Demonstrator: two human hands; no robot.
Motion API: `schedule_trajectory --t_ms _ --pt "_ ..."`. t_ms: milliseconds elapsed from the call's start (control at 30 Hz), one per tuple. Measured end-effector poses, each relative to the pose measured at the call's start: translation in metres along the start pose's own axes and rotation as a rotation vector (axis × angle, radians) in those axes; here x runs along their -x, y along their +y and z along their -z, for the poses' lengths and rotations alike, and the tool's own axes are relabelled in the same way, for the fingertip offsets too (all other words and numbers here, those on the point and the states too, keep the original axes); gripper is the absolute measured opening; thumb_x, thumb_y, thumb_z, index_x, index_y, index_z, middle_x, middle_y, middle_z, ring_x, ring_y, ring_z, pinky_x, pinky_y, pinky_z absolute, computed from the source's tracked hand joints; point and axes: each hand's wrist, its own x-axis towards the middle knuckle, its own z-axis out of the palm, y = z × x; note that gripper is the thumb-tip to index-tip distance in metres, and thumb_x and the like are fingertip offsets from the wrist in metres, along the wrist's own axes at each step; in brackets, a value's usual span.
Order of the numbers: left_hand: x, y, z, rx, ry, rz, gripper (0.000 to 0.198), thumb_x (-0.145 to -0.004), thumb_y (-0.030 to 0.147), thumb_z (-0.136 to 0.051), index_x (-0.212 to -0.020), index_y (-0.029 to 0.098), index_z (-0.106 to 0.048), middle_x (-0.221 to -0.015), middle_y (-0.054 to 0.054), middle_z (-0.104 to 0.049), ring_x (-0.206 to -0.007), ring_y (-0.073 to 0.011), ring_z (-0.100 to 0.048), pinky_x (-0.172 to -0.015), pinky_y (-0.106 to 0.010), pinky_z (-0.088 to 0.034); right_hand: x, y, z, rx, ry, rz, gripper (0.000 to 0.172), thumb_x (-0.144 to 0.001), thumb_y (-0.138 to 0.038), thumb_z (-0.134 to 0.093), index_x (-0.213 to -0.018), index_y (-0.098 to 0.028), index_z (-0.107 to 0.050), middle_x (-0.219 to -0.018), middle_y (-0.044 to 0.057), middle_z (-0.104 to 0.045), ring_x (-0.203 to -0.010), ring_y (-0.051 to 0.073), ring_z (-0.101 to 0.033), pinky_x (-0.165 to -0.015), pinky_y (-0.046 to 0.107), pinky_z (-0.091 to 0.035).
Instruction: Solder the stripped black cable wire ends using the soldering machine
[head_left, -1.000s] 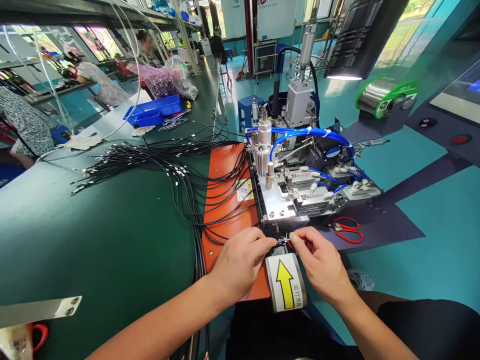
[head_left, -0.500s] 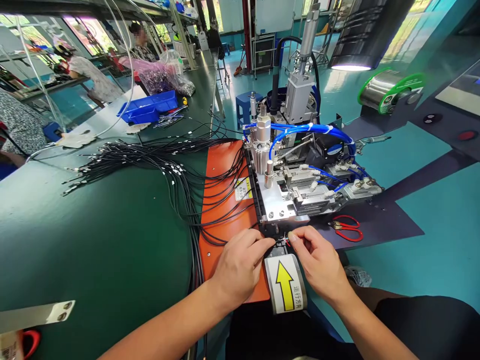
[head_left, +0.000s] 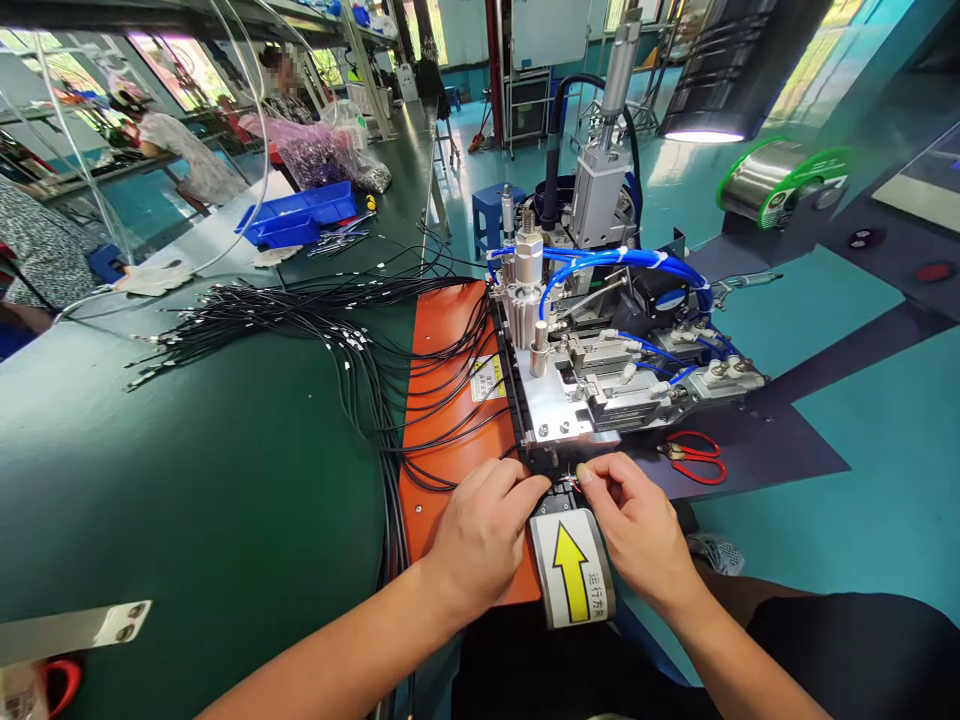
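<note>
At the front of the metal machine (head_left: pixel 553 405), both hands meet over a small dark fixture. My left hand (head_left: pixel 484 530) is closed, thumb and fingers pinching a black cable whose gripped part is mostly covered. My right hand (head_left: pixel 637 525) pinches at the cable's stripped end, where thin red and white wires (head_left: pixel 571 480) show between the fingertips. Just below the hands sits a plate with a yellow arrow (head_left: pixel 571 575). Several black cables (head_left: pixel 442 440) cross the orange board (head_left: pixel 431 335) toward the machine's left side.
A large bundle of black cables (head_left: pixel 247 310) lies on the green table (head_left: pixel 300 560). Red-handled cutters (head_left: pixel 697 458) rest right of the machine, below a solder wire spool (head_left: pixel 772 185). Blue bins (head_left: pixel 296 215) stand at the back left. Other people sit farther off at left.
Hardly anything differs. Both hands stay at the fixture in nearly the same pinch, and the whole view has shifted very slightly.
</note>
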Motion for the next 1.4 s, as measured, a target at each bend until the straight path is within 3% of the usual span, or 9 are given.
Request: schedule_trajectory --t_ms 300,633,800,1000,1133,1400 --pt "0.000 0.002 -0.001 -0.100 -0.035 -0.028 0.025 -0.097 0.014 -0.043 -0.105 0.016 -0.066 -0.093 -0.008 -0.061 -0.081 -0.0210 -0.051 -0.070 -0.035 -0.044 0.004 0.003 -0.007 0.028 0.062 0.019 0.027 -0.098 -0.042 -0.047 -0.083 -0.024 -0.059 -0.082 0.002 -0.057 -0.070 0.019 -0.053 -0.065 0.031 -0.039" --pt "0.000 0.000 -0.002 -0.092 -0.012 -0.055 0.024 -0.098 0.017 -0.045 -0.110 0.015 -0.066 -0.098 -0.009 -0.061 -0.086 -0.0213 -0.050 -0.073 -0.035 -0.042 0.001 0.006 -0.008 0.053 0.060 0.033 0.027 -0.099 -0.041 -0.047 -0.083 -0.023 -0.058 -0.080 0.001 -0.054 -0.070 0.018 -0.052 -0.067 0.031 -0.039" --pt "0.002 -0.002 -0.003 -0.094 -0.013 -0.070 0.024 -0.098 0.017 -0.045 -0.112 0.015 -0.065 -0.098 -0.009 -0.062 -0.088 -0.0212 -0.051 -0.074 -0.035 -0.043 -0.001 0.008 0.000 0.060 0.012 -0.017 0.029 -0.098 -0.045 -0.048 -0.088 -0.022 -0.064 -0.086 0.003 -0.061 -0.078 0.020 -0.057 -0.071 0.032 -0.042" --pt "0.002 -0.004 -0.005 -0.094 0.011 -0.091 0.024 -0.098 0.016 -0.045 -0.111 0.015 -0.065 -0.096 -0.009 -0.062 -0.087 -0.0209 -0.052 -0.075 -0.036 -0.044 -0.005 0.001 0.009 0.047 -0.016 0.167 0.024 -0.099 -0.038 -0.048 -0.100 -0.024 -0.068 -0.100 0.003 -0.064 -0.097 0.020 -0.059 -0.086 0.031 -0.044" --pt "0.002 -0.003 -0.005 -0.102 0.013 -0.088 0.024 -0.098 0.016 -0.045 -0.110 0.016 -0.066 -0.096 -0.008 -0.062 -0.087 -0.0207 -0.053 -0.075 -0.035 -0.044 -0.006 -0.005 0.011 0.033 -0.030 0.223 0.022 -0.099 -0.036 -0.051 -0.092 -0.024 -0.068 -0.094 0.002 -0.063 -0.091 0.019 -0.060 -0.082 0.030 -0.044" --pt "0.004 -0.004 -0.005 -0.115 -0.005 -0.080 0.023 -0.098 0.016 -0.047 -0.112 0.017 -0.065 -0.097 -0.007 -0.061 -0.090 -0.0210 -0.053 -0.075 -0.035 -0.044 -0.007 0.000 0.011 0.074 -0.005 0.182 0.020 -0.095 -0.036 -0.056 -0.084 -0.022 -0.067 -0.085 0.002 -0.060 -0.074 0.017 -0.057 -0.067 0.029 -0.043"
